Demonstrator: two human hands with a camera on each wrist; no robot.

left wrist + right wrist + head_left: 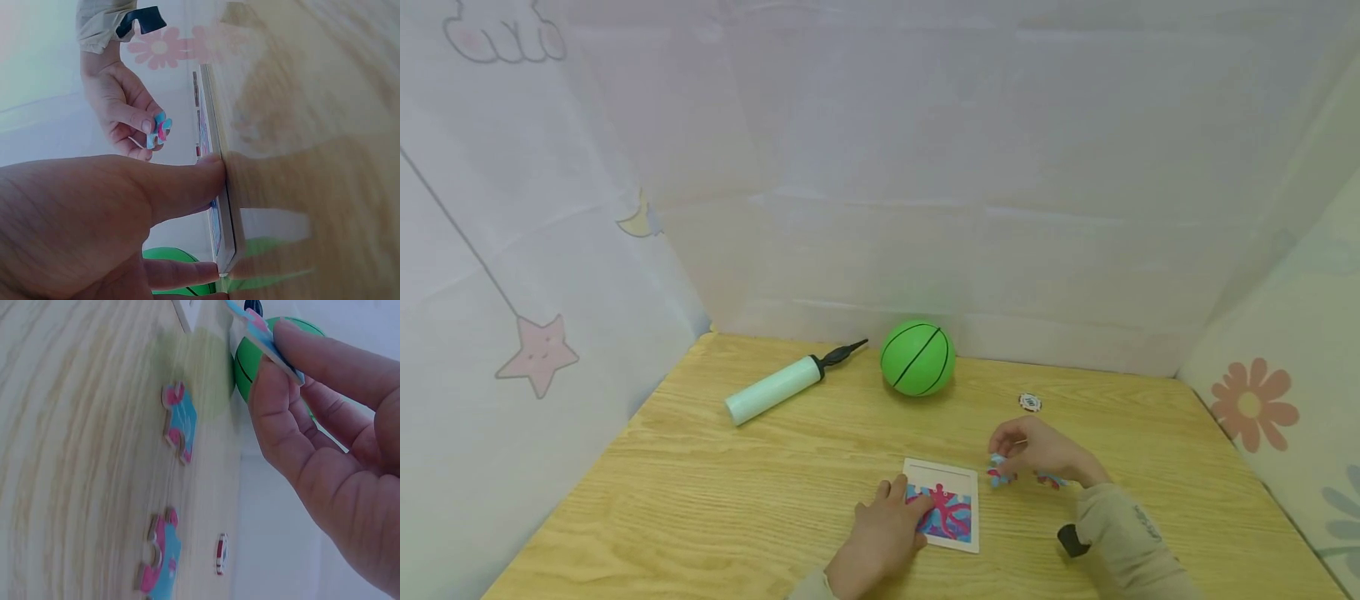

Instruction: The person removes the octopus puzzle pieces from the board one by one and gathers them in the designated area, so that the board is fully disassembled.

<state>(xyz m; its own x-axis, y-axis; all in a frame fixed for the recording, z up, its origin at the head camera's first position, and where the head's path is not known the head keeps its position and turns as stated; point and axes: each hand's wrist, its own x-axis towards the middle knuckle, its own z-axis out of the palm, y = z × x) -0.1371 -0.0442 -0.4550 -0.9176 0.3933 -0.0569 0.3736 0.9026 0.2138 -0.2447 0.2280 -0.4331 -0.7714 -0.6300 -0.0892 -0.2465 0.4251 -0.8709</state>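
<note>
A white-framed jigsaw puzzle (946, 543) with a pink octopus on blue lies on the table; its lower part is filled and its upper part is a bare pale board. My left hand (883, 529) rests at its left edge, thumb over the picture, fingers extended along the side. To the right, above the table, my right hand (1041, 450) pinches a blue and pink puzzle piece (265, 337) between thumb and fingers. Two loose pieces lie beneath that hand: one piece (181, 419) closer to the frame, another piece (164, 559) farther right.
A green ball (917, 358) with black lines sits at the back, near the wall sheet. Left of it lies a pale green hand pump (775, 390) with a black nozzle. A poker chip (1030, 402) lies beyond my right hand.
</note>
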